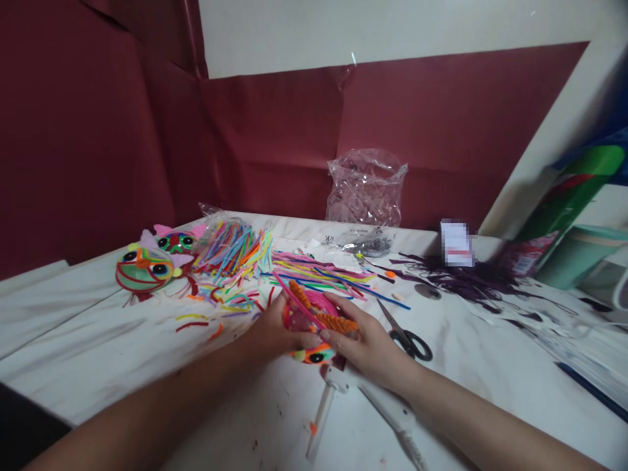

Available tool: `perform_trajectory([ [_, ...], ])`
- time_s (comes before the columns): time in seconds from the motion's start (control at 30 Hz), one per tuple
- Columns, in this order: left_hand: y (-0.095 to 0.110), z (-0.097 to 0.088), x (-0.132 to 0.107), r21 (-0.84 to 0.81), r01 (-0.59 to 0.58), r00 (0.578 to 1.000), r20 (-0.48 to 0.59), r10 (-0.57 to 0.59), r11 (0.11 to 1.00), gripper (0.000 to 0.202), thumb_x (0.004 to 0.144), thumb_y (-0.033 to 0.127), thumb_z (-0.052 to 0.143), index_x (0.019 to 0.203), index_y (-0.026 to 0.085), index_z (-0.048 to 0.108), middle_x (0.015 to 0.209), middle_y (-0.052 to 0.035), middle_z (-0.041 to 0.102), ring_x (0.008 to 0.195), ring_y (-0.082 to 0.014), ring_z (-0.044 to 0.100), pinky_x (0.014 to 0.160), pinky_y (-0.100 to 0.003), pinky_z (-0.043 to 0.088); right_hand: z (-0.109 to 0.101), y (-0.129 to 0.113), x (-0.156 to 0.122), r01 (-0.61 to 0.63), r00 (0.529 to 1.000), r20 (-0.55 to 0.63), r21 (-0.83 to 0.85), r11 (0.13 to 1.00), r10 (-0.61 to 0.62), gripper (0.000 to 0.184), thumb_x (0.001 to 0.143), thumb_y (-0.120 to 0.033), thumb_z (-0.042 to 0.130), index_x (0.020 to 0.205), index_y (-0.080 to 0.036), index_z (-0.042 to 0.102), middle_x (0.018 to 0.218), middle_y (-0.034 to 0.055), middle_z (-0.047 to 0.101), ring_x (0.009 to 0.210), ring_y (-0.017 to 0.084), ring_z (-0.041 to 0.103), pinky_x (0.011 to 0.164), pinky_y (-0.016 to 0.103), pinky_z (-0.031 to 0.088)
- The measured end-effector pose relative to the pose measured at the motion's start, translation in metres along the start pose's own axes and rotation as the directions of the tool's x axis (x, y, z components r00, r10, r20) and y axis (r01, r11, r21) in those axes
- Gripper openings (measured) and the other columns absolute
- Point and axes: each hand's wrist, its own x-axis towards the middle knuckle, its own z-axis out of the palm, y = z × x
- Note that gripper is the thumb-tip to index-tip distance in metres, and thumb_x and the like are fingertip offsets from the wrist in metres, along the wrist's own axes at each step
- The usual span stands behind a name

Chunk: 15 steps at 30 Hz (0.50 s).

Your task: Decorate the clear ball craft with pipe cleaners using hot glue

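Both my hands hold a colourful pipe-cleaner animal head (316,355) above the front of the table. It has a black-and-white eye, orange and pink parts, and two twisted orange pieces (336,322) sticking up. My left hand (275,330) grips its left side with the thumb across the front. My right hand (360,340) closes on the right side, thumb and fingers around it near an orange piece. My palms hide much of the head. Just below lies a white tool (392,412) resembling a glue gun. Black-handled scissors (405,337) lie right of my right hand.
Two finished-looking animal heads (144,269) sit at left. Loose pipe cleaners (318,271) and a bagged bundle (230,245) spread behind my hands. A clear plastic bag (366,186) stands at the back wall. Dark purple strips (456,281) and a green container (564,261) are at right.
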Motion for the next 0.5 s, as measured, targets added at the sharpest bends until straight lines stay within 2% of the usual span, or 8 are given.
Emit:
perform_trajectory([
  [0.13, -0.004, 0.002, 0.002, 0.053, -0.063, 0.998, 0.010, 0.062, 0.997, 0.067, 0.055, 0.028, 0.084, 0.112, 0.018, 0.050, 0.100, -0.0097, 0.069, 0.094, -0.0279, 0.067, 0.080, -0.039, 0.053, -0.002, 0.006, 0.003, -0.036, 0.999, 0.038, 0.126, 0.991, 0.032, 0.068, 0.075, -0.043, 0.067, 0.135, -0.023, 0.043, 0.105, 0.0081, 0.067, 0.047, 0.013, 0.059, 0.043, 0.030, 0.051],
  [0.2, -0.003, 0.001, 0.004, 0.162, -0.136, 0.987, -0.068, 0.148, 0.977, 0.062, 0.058, 0.032, 0.081, 0.110, 0.018, 0.051, 0.101, -0.0097, 0.068, 0.092, -0.0280, 0.067, 0.079, -0.040, 0.053, -0.004, 0.008, 0.004, -0.010, 1.000, -0.020, 0.129, 0.992, 0.013, 0.061, 0.078, -0.043, 0.063, 0.133, -0.024, 0.045, 0.114, 0.0095, 0.064, 0.051, 0.014, 0.062, 0.047, 0.032, 0.053],
  [0.23, -0.002, 0.000, 0.006, 0.262, -0.192, 0.965, -0.123, 0.230, 0.946, 0.061, 0.058, 0.033, 0.081, 0.110, 0.019, 0.052, 0.103, -0.0096, 0.067, 0.094, -0.0284, 0.066, 0.081, -0.041, 0.053, -0.006, 0.009, 0.004, 0.034, 0.996, -0.081, 0.098, 0.995, -0.026, 0.054, 0.080, -0.043, 0.060, 0.129, -0.023, 0.049, 0.119, 0.0099, 0.063, 0.063, 0.017, 0.066, 0.054, 0.034, 0.055],
  [0.27, 0.000, -0.002, 0.007, 0.389, -0.250, 0.924, -0.178, 0.338, 0.887, 0.062, 0.057, 0.033, 0.081, 0.110, 0.020, 0.053, 0.105, -0.0095, 0.066, 0.098, -0.0294, 0.064, 0.085, -0.043, 0.052, -0.009, 0.009, 0.005, 0.085, 0.985, -0.155, 0.042, 0.996, -0.077, 0.047, 0.082, -0.043, 0.057, 0.123, -0.023, 0.054, 0.121, 0.0099, 0.061, 0.077, 0.020, 0.067, 0.063, 0.036, 0.055],
  [0.33, 0.006, -0.010, 0.011, 0.660, -0.321, 0.782, -0.220, 0.583, 0.679, 0.066, 0.053, 0.033, 0.082, 0.111, 0.021, 0.053, 0.111, -0.0098, 0.062, 0.110, -0.0320, 0.057, 0.095, -0.048, 0.045, -0.016, 0.009, 0.010, 0.146, 0.948, -0.266, -0.122, 0.982, -0.174, 0.037, 0.083, -0.044, 0.053, 0.111, -0.021, 0.060, 0.118, 0.0096, 0.063, 0.096, 0.024, 0.063, 0.077, 0.038, 0.052],
  [0.4, 0.010, -0.018, 0.014, 0.826, -0.306, 0.645, -0.186, 0.741, 0.474, 0.067, 0.054, 0.035, 0.081, 0.113, 0.021, 0.052, 0.115, -0.0107, 0.058, 0.118, -0.0339, 0.050, 0.100, -0.051, 0.041, -0.028, 0.009, 0.017, 0.141, 0.928, -0.291, -0.306, 0.941, -0.234, 0.033, 0.082, -0.044, 0.051, 0.102, -0.020, 0.062, 0.107, 0.0102, 0.067, 0.095, 0.025, 0.061, 0.075, 0.037, 0.050],
  [0.47, 0.013, -0.026, 0.015, 0.889, -0.281, 0.562, -0.153, 0.813, 0.361, 0.068, 0.057, 0.036, 0.079, 0.116, 0.020, 0.050, 0.117, -0.0114, 0.055, 0.120, -0.0340, 0.048, 0.100, -0.052, 0.040, -0.044, 0.008, 0.026, 0.124, 0.930, -0.244, -0.495, 0.860, -0.274, 0.030, 0.081, -0.041, 0.050, 0.095, -0.018, 0.063, 0.099, 0.0113, 0.068, 0.089, 0.025, 0.062, 0.069, 0.035, 0.049],
  [0.5, 0.014, -0.028, 0.016, 0.902, -0.274, 0.542, -0.141, 0.829, 0.333, 0.068, 0.057, 0.036, 0.079, 0.117, 0.020, 0.049, 0.117, -0.0115, 0.054, 0.120, -0.0337, 0.048, 0.100, -0.052, 0.041, -0.053, 0.008, 0.030, 0.098, 0.940, -0.214, -0.578, 0.810, -0.266, 0.030, 0.080, -0.039, 0.048, 0.094, -0.018, 0.064, 0.095, 0.0114, 0.069, 0.086, 0.025, 0.063, 0.066, 0.034, 0.048],
])
